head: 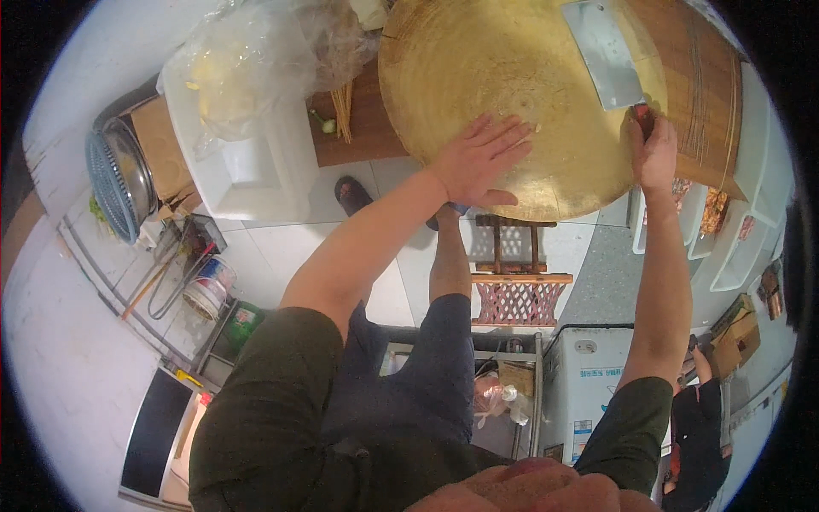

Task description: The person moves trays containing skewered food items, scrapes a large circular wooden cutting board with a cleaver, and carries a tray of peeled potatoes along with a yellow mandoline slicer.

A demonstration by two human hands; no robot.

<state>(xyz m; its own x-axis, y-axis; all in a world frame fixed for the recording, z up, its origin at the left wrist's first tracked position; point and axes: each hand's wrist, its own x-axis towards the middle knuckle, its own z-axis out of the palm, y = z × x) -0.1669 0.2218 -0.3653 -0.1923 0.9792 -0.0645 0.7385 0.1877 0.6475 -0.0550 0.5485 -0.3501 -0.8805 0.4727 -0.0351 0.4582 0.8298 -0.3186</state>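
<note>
A large round wooden chopping block (473, 70) stands before me. My left hand (485, 160) rests palm down near its front, thumb spread from the fingers and nothing visibly held. By the fingertips lies a tiny pale scrap (538, 128). At the block's right edge, my right hand (656, 150) is closed around the reddish-dark handle of a Chinese cleaver (603, 54). The broad steel blade points away from me, its flat face turned up over the block. I cannot tell whether the blade touches the wood.
Left of the block are a white plastic tub (256, 198), a clear plastic bag (237, 83), bamboo skewers (343, 112) and a small green vegetable (324, 123). White trays of food (711, 211) stand at right. A folding stool (521, 301) is below. Another person (697, 435) is at lower right.
</note>
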